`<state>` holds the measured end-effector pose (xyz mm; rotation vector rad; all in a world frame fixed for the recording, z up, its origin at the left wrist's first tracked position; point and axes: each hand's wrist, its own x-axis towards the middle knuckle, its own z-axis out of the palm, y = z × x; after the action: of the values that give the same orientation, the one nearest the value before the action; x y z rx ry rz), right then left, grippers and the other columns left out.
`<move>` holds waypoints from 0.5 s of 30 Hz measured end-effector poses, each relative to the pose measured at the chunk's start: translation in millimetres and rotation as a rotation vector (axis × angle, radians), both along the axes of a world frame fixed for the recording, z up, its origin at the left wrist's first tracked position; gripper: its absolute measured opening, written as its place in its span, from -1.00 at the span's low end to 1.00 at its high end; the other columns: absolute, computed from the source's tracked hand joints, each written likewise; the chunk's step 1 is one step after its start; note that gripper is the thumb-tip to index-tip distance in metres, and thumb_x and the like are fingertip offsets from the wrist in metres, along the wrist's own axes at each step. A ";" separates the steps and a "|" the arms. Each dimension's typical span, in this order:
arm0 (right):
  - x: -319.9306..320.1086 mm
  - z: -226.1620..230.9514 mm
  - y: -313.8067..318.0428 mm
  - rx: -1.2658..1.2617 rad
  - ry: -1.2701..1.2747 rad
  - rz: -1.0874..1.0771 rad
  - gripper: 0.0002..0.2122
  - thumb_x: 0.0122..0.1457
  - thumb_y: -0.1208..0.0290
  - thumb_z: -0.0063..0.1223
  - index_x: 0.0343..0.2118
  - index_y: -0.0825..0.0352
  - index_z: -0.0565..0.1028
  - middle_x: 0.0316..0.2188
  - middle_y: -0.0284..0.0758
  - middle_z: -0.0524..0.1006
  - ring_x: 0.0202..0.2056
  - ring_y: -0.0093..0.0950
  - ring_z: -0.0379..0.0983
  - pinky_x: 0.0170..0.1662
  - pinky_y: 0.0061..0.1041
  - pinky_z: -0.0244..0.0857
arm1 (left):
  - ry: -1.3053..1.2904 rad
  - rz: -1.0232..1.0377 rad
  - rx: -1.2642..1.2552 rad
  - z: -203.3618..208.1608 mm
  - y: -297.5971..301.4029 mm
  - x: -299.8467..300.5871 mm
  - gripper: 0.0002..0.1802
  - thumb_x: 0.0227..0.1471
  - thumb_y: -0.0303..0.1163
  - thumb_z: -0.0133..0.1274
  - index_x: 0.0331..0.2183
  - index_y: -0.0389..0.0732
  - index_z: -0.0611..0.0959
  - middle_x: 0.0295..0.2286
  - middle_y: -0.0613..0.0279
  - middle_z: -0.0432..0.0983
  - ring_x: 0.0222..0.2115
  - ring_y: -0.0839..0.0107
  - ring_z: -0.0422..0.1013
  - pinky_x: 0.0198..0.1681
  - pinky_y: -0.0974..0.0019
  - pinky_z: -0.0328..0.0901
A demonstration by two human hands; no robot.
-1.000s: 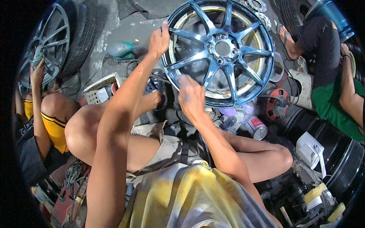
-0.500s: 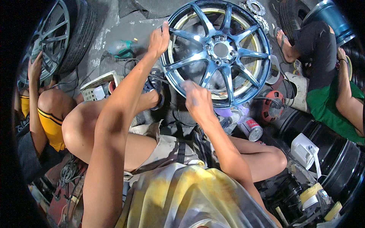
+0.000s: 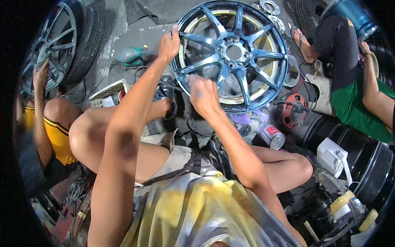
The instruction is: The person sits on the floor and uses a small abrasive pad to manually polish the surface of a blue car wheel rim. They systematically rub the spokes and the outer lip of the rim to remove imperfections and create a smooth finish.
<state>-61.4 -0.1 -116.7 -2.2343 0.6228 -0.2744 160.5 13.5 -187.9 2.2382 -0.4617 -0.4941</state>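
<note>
A glossy blue alloy wheel rim (image 3: 242, 78) with several spokes stands before me, its face toward me. My left hand (image 3: 168, 44) grips its outer edge at the left, the thumb up along the lip. Against the lower left of the rim, my right hand (image 3: 203, 95) is closed, its fingertips blurred by motion. A pale patch shows at those fingertips, but what they pinch is hidden. Grey haze and a yellowish ring show behind the spokes.
A person at left touches a grey wheel (image 3: 51, 45) with a tyre; another at right sits by a blue wheel (image 3: 358, 18). Around me lie a teal power tool (image 3: 133, 57), a white basket (image 3: 109, 91), a tin can (image 3: 273, 138), a red reel (image 3: 294, 108) and a white jug (image 3: 331, 154).
My right hand has slid left and slightly up along the wheel rim's lower left edge. The rim has shifted slightly left in view, my left hand still on it.
</note>
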 end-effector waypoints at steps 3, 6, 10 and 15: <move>-5.7 -2.7 0.7 -0.027 0.005 0.001 -0.83 0.10 0.57 -0.06 -0.31 0.38 0.58 -0.44 0.06 0.56 -0.35 0.03 0.54 -0.27 -0.07 0.40 | -0.039 -0.013 0.052 -0.7 -3.1 -1.5 -0.14 0.28 0.16 -0.40 -0.35 -0.51 0.66 -0.31 -0.51 0.50 -0.14 -0.35 0.43 -0.03 -0.12 0.26; -51.8 23.7 -21.9 0.067 0.190 0.110 -0.82 0.05 0.60 0.02 -0.30 0.31 0.60 -0.48 0.01 0.57 -0.37 -0.02 0.56 -0.28 -0.09 0.40 | -0.120 -0.090 0.125 -11.3 6.7 9.5 -0.10 0.29 0.18 -0.48 -0.22 -0.54 0.63 -0.19 -0.52 0.47 -0.04 -0.36 0.38 0.07 -0.10 0.24; -127.3 64.1 -71.4 0.049 0.062 -0.142 -0.86 0.10 0.52 0.10 -0.28 0.26 0.60 -0.56 -0.06 0.55 -0.46 -0.11 0.55 -0.33 -0.18 0.39 | -0.106 -0.418 0.413 16.1 21.0 34.3 -0.07 0.27 0.21 -0.51 -0.11 -0.54 0.58 -0.09 -0.50 0.44 0.02 -0.34 0.34 0.12 -0.10 0.22; -217.8 100.8 -128.6 0.151 0.125 -0.236 -0.87 0.14 0.55 0.09 -0.24 0.39 0.55 -0.47 -0.05 0.58 -0.45 -0.29 0.57 -0.34 -0.35 0.35 | -0.267 -0.906 0.855 112.8 29.9 -6.4 -0.29 0.22 0.12 -0.20 -0.25 -0.42 0.66 -0.22 -0.37 0.54 -0.13 -0.24 0.47 0.00 -0.08 0.34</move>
<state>-279.2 -128.6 -15.9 -2.0451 0.9461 -0.1990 154.1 43.4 -75.1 2.8108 -1.6957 -0.9850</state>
